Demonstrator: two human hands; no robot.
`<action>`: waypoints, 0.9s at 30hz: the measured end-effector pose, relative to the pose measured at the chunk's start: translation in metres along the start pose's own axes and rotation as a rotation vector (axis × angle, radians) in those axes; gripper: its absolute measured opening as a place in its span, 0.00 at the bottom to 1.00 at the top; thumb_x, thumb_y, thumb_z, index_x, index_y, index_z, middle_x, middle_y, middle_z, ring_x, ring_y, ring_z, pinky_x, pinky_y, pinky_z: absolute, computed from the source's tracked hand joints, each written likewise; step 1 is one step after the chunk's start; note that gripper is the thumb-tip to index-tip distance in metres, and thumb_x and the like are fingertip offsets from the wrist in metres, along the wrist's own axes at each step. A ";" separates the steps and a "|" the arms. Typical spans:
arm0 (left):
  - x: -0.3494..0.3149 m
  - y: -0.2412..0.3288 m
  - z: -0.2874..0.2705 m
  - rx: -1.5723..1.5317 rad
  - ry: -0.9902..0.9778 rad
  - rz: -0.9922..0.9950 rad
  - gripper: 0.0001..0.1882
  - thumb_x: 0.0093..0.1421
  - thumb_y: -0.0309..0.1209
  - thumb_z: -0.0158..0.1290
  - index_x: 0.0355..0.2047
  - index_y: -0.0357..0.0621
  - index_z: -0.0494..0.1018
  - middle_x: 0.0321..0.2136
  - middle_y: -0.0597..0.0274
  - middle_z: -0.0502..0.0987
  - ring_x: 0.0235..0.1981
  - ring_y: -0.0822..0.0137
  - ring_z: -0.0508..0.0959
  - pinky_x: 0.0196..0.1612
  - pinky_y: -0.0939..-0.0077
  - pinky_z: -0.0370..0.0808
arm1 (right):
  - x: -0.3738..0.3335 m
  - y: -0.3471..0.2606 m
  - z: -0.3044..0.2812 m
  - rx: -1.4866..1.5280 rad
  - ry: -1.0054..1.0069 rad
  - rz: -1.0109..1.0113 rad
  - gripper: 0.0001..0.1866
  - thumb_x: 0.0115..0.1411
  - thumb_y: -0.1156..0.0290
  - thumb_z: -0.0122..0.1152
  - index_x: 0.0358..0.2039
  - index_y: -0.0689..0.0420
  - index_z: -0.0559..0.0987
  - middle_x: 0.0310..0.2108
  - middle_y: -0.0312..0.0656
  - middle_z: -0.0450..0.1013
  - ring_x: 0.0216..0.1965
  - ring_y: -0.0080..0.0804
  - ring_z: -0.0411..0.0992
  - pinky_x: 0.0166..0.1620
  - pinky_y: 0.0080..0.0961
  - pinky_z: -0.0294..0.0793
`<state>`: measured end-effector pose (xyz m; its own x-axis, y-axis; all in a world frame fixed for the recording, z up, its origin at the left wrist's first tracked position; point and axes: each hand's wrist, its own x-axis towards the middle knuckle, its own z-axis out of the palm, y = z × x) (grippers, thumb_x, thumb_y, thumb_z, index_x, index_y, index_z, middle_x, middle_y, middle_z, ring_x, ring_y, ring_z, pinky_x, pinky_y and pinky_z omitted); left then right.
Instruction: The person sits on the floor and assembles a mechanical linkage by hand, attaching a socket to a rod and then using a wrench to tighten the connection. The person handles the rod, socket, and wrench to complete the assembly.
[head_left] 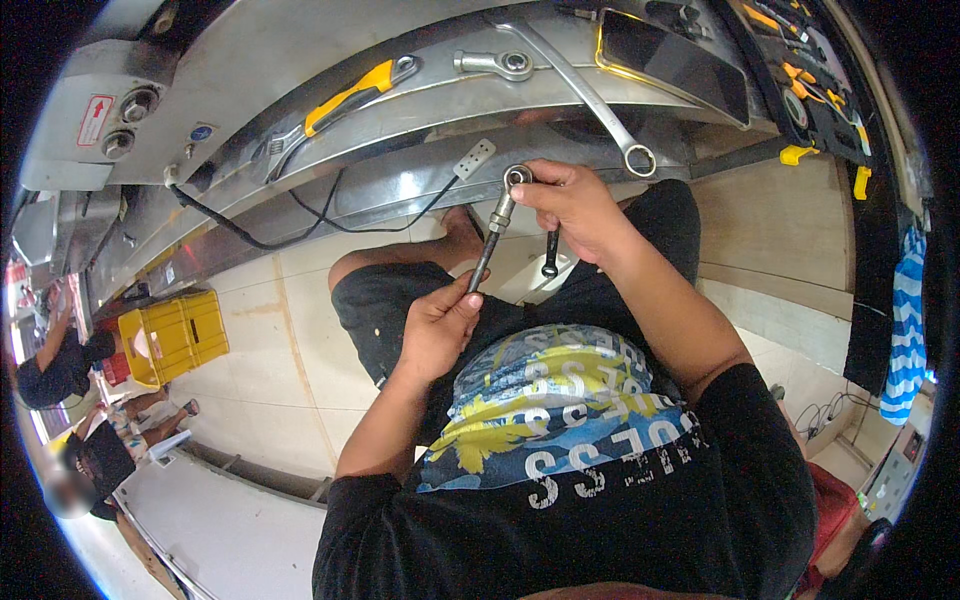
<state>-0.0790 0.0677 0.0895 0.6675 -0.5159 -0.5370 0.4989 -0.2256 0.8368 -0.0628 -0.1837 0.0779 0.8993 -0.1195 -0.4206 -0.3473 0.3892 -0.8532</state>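
Over my lap I hold a threaded rod (485,262) with a metal rod end bearing (505,208) and a nut at its upper end. My left hand (438,325) is closed around the rod's lower end. Thumb and fingers of my right hand (578,208) pinch the ring of the rod end. A small dark wrench (550,258) hangs below the right palm, apparently held by the hidden fingers. On the metal bench beyond lie a second rod end bearing (492,64), a large combination wrench (585,90) and an adjustable wrench (345,100) with a yellow-black handle.
A phone-like dark slab (672,62) with a yellow edge rests at the bench's right. An open tool case (800,85) lies beyond it. A white power strip (474,159) trails a black cable below the bench edge. A yellow crate (175,338) and other people are at left.
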 end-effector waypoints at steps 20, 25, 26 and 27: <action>-0.001 -0.010 -0.004 -0.022 0.007 0.025 0.20 0.70 0.32 0.53 0.60 0.40 0.72 0.21 0.75 0.67 0.18 0.82 0.63 0.20 0.85 0.62 | 0.004 -0.001 0.001 0.165 -0.127 0.073 0.14 0.58 0.67 0.70 0.44 0.57 0.80 0.28 0.25 0.70 0.21 0.12 0.59 0.25 0.14 0.58; -0.001 -0.007 -0.003 0.009 0.005 0.027 0.20 0.70 0.33 0.53 0.59 0.41 0.73 0.21 0.76 0.67 0.18 0.82 0.63 0.20 0.85 0.62 | 0.002 -0.002 0.007 0.136 -0.045 0.060 0.14 0.59 0.67 0.70 0.43 0.57 0.81 0.29 0.25 0.71 0.21 0.12 0.59 0.25 0.14 0.57; -0.001 -0.007 -0.003 0.016 0.005 0.031 0.20 0.70 0.33 0.53 0.59 0.41 0.73 0.21 0.76 0.67 0.18 0.82 0.63 0.20 0.85 0.62 | 0.002 -0.002 0.008 0.125 -0.033 0.056 0.14 0.59 0.67 0.70 0.43 0.58 0.81 0.29 0.25 0.71 0.21 0.12 0.59 0.25 0.14 0.57; -0.001 -0.007 -0.003 0.017 0.005 0.031 0.20 0.70 0.33 0.54 0.59 0.41 0.73 0.21 0.76 0.67 0.18 0.82 0.63 0.20 0.86 0.62 | 0.001 -0.002 0.008 0.115 -0.021 0.052 0.14 0.59 0.67 0.70 0.43 0.58 0.81 0.29 0.26 0.71 0.21 0.12 0.59 0.25 0.14 0.57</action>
<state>-0.0817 0.0722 0.0838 0.6848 -0.5189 -0.5116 0.4685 -0.2242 0.8545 -0.0589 -0.1772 0.0821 0.8865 -0.0782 -0.4561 -0.3621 0.4966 -0.7889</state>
